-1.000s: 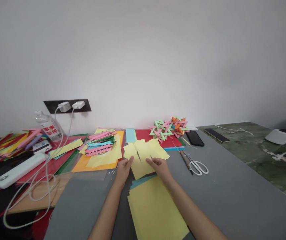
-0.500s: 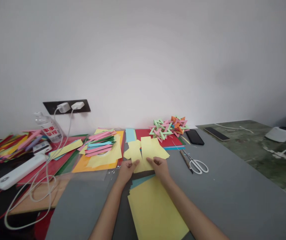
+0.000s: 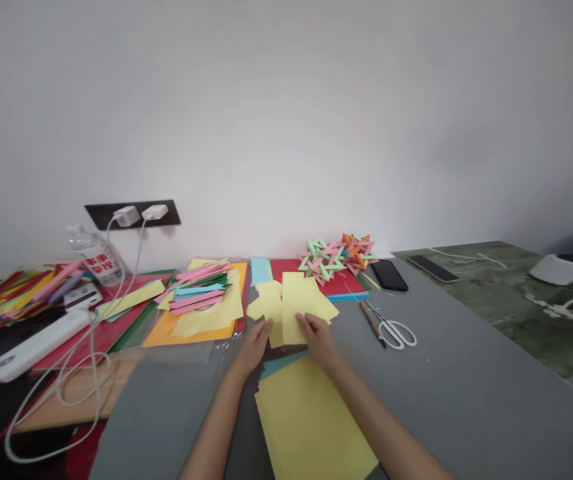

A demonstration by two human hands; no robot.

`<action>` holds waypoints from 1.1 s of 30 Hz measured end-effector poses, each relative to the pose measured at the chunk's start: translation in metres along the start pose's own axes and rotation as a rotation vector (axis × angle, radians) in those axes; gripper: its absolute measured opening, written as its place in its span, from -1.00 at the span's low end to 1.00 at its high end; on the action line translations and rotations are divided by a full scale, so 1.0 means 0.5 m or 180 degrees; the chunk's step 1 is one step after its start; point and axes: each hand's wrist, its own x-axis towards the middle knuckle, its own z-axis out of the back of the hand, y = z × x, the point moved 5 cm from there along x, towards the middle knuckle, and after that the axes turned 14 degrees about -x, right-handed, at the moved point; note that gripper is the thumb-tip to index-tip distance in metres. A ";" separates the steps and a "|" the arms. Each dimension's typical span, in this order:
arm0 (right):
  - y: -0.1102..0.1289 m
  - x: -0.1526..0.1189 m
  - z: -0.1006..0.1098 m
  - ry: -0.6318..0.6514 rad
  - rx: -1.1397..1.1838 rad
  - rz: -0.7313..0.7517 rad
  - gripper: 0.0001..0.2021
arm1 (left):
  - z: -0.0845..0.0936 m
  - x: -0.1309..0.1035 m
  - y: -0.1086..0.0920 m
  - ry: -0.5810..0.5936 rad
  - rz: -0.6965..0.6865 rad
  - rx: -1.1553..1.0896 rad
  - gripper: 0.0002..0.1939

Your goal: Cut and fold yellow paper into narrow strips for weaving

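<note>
Two pale yellow paper pieces meet side by side between my hands. My left hand (image 3: pixel 255 343) pinches the edge of the left yellow piece (image 3: pixel 272 308). The right yellow piece (image 3: pixel 294 300) is upright in view, with my right hand (image 3: pixel 317 335) closed on its right edge. More yellow sheets (image 3: pixel 321 301) lie fanned out behind these pieces. Below my wrists a stack of large yellow sheets (image 3: pixel 313 420) rests on the grey mat, with blue-green sheets (image 3: pixel 282 364) showing at its top edge.
White-handled scissors (image 3: pixel 397 333) and a wooden-handled tool (image 3: pixel 372 323) lie right of my hands. Behind are folded paper stars (image 3: pixel 322 260) and a black phone (image 3: pixel 389 275). Leftward are paper strips (image 3: pixel 200 288), a bottle (image 3: pixel 97 257), a white power strip (image 3: pixel 41 345) and loose cables (image 3: pixel 97 380).
The right yellow piece now overlaps or meets the left one, where a narrow gap showed between them. My left hand has shifted slightly left and its fingers sit at the paper's edge.
</note>
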 end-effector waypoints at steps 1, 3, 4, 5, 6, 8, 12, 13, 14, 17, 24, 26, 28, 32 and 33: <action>0.002 -0.003 -0.007 0.0067 -0.0114 0.0026 -0.61 | 0.000 -0.002 -0.002 -0.0021 0.0016 0.0041 -0.60; 0.003 -0.010 -0.015 0.0101 -0.0238 0.0013 -0.63 | -0.003 -0.007 -0.006 0.0030 0.0058 0.0062 -0.62; 0.003 -0.013 -0.018 0.0122 -0.0231 -0.0005 -0.66 | -0.006 -0.009 -0.007 0.0099 0.0086 0.0053 -0.62; 0.003 -0.015 -0.023 0.0178 -0.0188 -0.0017 -0.69 | -0.009 -0.011 -0.009 0.0175 0.0110 0.0036 -0.63; 0.002 -0.016 -0.028 0.0268 -0.0130 -0.0021 -0.71 | -0.013 -0.013 -0.010 0.0255 0.0125 0.0010 -0.63; -0.002 -0.015 -0.037 0.0435 -0.0029 -0.0010 -0.71 | -0.023 -0.014 -0.008 0.0452 0.0171 -0.0050 -0.62; -0.039 0.011 -0.010 0.0018 -0.0224 -0.0087 -0.65 | -0.039 -0.010 0.007 0.0820 0.0303 -0.0264 -0.51; -0.054 0.020 0.010 -0.0253 -0.0424 -0.0115 -0.64 | -0.039 -0.008 0.010 0.0805 0.0317 -0.0322 -0.49; -0.069 0.029 0.029 -0.0438 -0.0702 -0.0128 -0.63 | -0.037 -0.005 0.013 0.0752 0.0319 -0.0373 -0.48; -0.110 0.053 0.076 -0.0605 -0.1509 -0.0098 -0.65 | -0.032 -0.001 0.016 0.0581 0.0320 -0.0431 -0.50; -0.150 0.068 0.107 -0.0845 -0.2750 -0.0705 -0.48 | -0.027 -0.002 0.005 0.0407 0.0242 -0.0201 -0.52; -0.151 0.068 0.098 -0.0659 -0.2791 -0.0799 -0.48 | -0.027 -0.001 0.002 0.0405 0.0139 -0.0124 -0.57; -0.145 0.068 0.092 -0.0562 -0.2756 -0.0773 -0.49 | -0.027 -0.001 0.001 0.0436 0.0063 -0.0075 -0.59; -0.128 0.066 0.067 -0.0333 -0.2505 -0.0610 -0.47 | -0.026 -0.001 0.003 0.0444 0.0087 -0.0036 -0.58; -0.124 0.065 0.057 -0.0273 -0.2393 -0.0586 -0.44 | -0.025 -0.001 0.003 0.0426 0.0089 -0.0030 -0.58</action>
